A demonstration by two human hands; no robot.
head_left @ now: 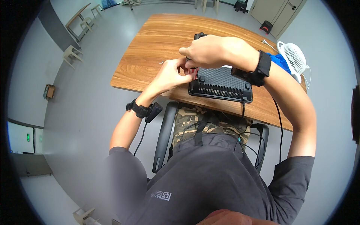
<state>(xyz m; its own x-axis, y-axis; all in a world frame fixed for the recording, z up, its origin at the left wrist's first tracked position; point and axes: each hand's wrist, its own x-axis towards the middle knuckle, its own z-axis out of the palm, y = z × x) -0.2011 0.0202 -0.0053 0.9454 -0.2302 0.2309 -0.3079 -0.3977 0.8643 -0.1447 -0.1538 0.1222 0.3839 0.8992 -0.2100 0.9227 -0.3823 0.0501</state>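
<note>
A black, flat device (219, 81) with a textured face, slotted vents and round feet lies on the table in front of me. My right hand (210, 51) reaches over its left part, fingers closed round the upper end of a red-and-black screwdriver (193, 70) that stands roughly upright; most of it is hidden by my fingers. Lower down, my left hand (173, 77) pinches at the red part, beside the device's left edge. The screwdriver's tip is hidden. Left of my hands, a few small metal pieces (161, 62), apparently screws, lie on the wood.
The wooden table (138, 56) holds a white fan (293, 58) and blue cloth or bag (279, 62) at the right. A white plug with cord (269, 45) lies near the far right edge. A black cable (243, 107) leaves the device's near edge. Chair armrests (165, 137) flank me.
</note>
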